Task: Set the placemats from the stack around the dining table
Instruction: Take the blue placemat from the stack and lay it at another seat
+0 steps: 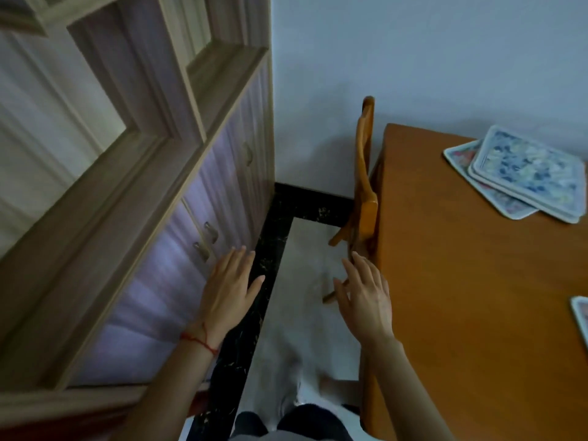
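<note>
A loose stack of floral placemats point(525, 173) lies at the far right of the orange wooden dining table point(461, 281). The corner of another placemat point(580, 316) shows at the frame's right edge, nearer to me. My left hand point(227, 288) is held out over the floor beside the cabinet, fingers straight, holding nothing. My right hand point(366, 297) hovers just left of the table's edge, fingers relaxed and spread, also empty. Both hands are well away from the placemats.
A tall cabinet point(143, 218) with drawers and handles fills the left side. A wooden chair point(362, 192) is tucked against the table's left edge. A narrow strip of pale floor point(296, 313) with a black border runs between cabinet and table to the wall.
</note>
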Demonstrator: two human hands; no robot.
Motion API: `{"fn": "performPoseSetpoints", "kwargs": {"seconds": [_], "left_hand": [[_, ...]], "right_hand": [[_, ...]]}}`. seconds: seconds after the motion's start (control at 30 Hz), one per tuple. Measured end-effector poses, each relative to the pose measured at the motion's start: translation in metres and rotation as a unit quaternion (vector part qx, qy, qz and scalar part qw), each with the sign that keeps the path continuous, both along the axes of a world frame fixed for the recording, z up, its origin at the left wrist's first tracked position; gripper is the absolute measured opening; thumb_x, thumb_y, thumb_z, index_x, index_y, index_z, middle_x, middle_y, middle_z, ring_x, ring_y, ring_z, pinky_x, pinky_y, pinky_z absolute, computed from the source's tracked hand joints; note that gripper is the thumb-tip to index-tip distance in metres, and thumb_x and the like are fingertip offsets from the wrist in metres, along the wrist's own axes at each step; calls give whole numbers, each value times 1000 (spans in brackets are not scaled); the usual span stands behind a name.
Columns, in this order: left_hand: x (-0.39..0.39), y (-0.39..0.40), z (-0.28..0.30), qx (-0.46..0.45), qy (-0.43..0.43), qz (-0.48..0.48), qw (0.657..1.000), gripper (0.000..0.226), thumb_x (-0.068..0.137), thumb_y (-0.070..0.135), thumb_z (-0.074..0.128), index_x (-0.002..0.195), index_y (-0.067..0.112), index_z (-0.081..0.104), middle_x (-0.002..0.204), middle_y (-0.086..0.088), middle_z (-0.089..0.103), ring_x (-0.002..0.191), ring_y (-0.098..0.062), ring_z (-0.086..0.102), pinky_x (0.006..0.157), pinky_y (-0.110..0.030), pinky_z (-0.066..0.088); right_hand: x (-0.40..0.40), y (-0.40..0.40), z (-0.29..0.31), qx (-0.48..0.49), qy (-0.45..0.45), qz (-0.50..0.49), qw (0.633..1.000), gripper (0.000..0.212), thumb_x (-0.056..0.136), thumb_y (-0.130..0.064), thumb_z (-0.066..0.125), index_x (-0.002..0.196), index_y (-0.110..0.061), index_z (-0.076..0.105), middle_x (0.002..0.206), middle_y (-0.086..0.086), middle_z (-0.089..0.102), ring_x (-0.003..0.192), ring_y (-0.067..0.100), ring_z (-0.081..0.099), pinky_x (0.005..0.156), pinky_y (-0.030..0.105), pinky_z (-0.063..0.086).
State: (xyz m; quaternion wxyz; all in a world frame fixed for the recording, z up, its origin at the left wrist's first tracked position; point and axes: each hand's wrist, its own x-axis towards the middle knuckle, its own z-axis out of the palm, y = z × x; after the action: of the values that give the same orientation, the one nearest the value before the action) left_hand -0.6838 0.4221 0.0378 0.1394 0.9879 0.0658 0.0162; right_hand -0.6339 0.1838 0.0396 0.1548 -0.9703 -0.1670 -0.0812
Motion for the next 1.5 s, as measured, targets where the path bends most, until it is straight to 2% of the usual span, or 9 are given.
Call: {"fn": "performPoseSetpoints", "kwargs": {"seconds": [0.2,0.33,0.47,0.63,1.0,1.27,1.5], "left_hand": [[76,-5,6,33,16,-39,999,71,95,51,13,120,1,57,122,-21,60,113,-37,56,93,-49,47],[117,-5,12,47,23,-50,997,66,93,50,21,122,1,55,124,-20,58,116,-36,54,94,-52,46],[154,-8,19,57,27,-73,995,73,95,52,10,122,2,56,125,-19,58,117,-35,54,97,-51,43],[213,-16,26,69,11,-115,991,72,96,50,10,121,2,57,124,-19,59,116,-36,55,95,-52,44],[351,-11,21,52,3,-200,978,73,96,52,9,125,3,54,127,-18,57,119,-36,52,100,-51,35],[432,-26,25,38,3,-254,967,72,95,52,10,127,2,51,128,-19,55,121,-37,51,98,-51,42],[491,-62,39,41,-12,-292,955,74,95,54,9,129,2,49,132,-19,53,124,-37,48,101,-50,36]], "right_hand": [[61,-12,3,5,-3,-27,1000,47,91,-38,37,119,-7,59,128,15,56,122,30,50,94,42,44],[97,-17,9,22,-21,-37,999,45,92,-37,37,119,-8,59,128,15,56,121,32,50,94,43,43],[129,-22,19,32,-45,-60,997,44,92,-35,40,119,-6,59,126,16,57,119,33,53,93,43,44],[172,-34,25,15,-50,-104,993,45,93,-36,39,120,-5,59,128,16,56,121,32,51,94,42,43],[247,-20,28,-7,-31,-190,981,47,92,-37,37,121,-6,57,128,16,56,120,32,51,94,43,44],[292,-28,27,-16,-9,-238,971,50,92,-41,34,125,-10,54,131,13,54,123,29,49,96,42,42],[337,-50,29,-2,-27,-260,965,49,91,-39,35,123,-8,56,128,14,56,120,29,52,93,41,44]]}}
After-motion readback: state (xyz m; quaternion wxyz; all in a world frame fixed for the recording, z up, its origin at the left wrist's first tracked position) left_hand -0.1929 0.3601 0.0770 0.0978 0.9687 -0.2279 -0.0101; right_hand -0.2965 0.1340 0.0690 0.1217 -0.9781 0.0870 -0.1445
